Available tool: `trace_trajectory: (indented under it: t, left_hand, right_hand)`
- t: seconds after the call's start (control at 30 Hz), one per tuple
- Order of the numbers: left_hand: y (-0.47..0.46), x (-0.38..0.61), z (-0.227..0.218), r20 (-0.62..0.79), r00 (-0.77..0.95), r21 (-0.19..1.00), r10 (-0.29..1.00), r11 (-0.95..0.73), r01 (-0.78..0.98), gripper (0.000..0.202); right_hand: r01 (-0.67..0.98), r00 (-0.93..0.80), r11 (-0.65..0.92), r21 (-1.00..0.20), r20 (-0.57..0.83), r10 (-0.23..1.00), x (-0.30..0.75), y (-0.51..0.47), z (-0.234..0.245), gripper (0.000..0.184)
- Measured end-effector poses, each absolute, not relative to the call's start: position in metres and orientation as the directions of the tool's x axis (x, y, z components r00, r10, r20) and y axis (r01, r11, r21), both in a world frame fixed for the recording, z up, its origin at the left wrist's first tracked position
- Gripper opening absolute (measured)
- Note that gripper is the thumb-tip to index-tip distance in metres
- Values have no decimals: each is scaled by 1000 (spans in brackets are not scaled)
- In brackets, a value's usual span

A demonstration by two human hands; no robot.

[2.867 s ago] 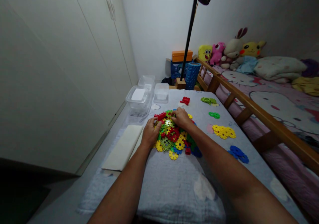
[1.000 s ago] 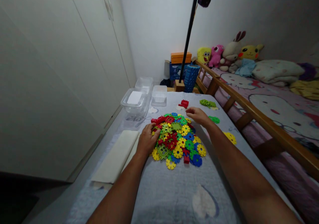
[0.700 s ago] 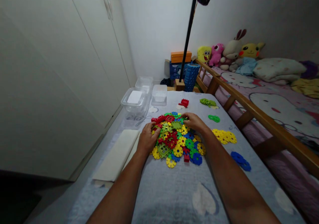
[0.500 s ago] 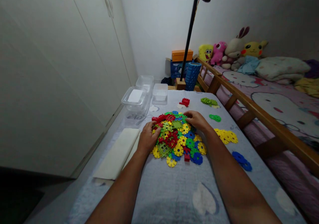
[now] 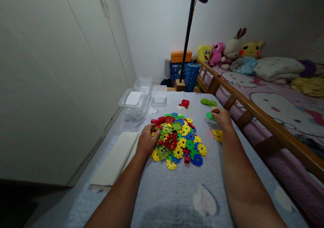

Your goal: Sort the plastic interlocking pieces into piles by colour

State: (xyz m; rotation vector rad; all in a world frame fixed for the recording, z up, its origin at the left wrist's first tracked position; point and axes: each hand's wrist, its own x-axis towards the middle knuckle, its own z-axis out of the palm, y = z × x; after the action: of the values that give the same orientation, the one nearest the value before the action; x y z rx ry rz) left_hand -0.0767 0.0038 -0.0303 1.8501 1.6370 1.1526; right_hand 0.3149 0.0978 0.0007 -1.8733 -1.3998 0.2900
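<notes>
A heap of notched plastic pieces [image 5: 178, 152] in red, yellow, green and blue lies on the cloth-covered table. Against its left side rests my left hand [image 5: 147, 139], fingers stretched over the edge and holding nothing. My right hand [image 5: 222, 118] is away to the right, its thumb and fingers pinched at a green notched disc [image 5: 210, 116] in a small green group. The hand covers part of that group. Just nearer lie yellow discs [image 5: 217, 134], partly behind the right forearm. Farther back sits a cluster of light green pieces [image 5: 208, 102].
Red pieces [image 5: 185, 103] lie beyond the heap. Clear plastic boxes [image 5: 132, 101] stand at the back left, near a folded cream cloth [image 5: 115, 158]. A wooden bed rail [image 5: 243, 101] runs along the right. A black pole [image 5: 187, 35] rises behind the table.
My right hand has moved from the heap's far right edge over to the green discs at the right. My left hand stays on the heap's left side. The view has shifted slightly.
</notes>
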Motion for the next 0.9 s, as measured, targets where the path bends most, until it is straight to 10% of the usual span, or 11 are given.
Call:
trace_trajectory:
  t: [0.67, 0.9]
  left_hand:
    - [4, -78, -33, 302, -28, 748, 953, -219, 627, 33]
    - [4, -77, -32, 294, -36, 760, 955, -211, 614, 36]
  right_hand:
    - [775, 470, -241, -585, 277, 838, 348, 99, -16, 33]
    - [814, 201, -27, -580, 238, 950, 312, 99, 10, 27]
